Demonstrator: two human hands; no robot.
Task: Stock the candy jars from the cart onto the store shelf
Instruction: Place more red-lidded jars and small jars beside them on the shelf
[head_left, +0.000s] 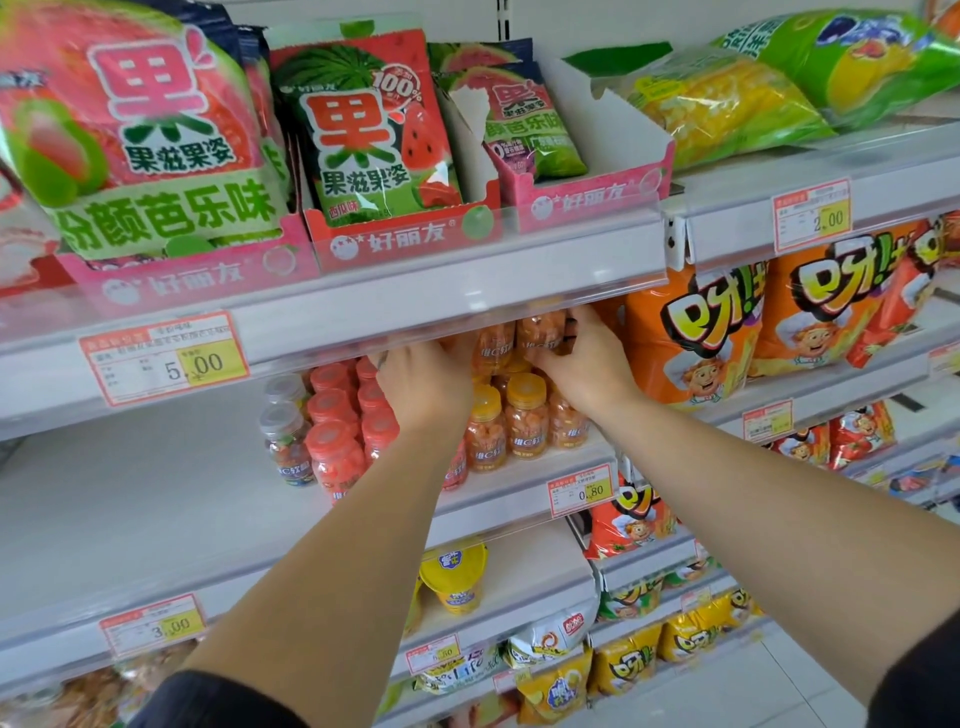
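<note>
Store shelf (130, 493): right hand (589, 366) grips upright orange jar (537, 328); left hand (423, 387) alongside.

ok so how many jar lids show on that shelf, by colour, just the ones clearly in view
grey lids: 2
red lids: 6
yellow lids: 2
total: 10
The left hand and right hand hide more jars, so treat these as minimums.

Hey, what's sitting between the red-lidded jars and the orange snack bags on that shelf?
In the head view, yellow-lidded jars of orange candy stand between the red-lidded jars and the orange snack bags.
</note>
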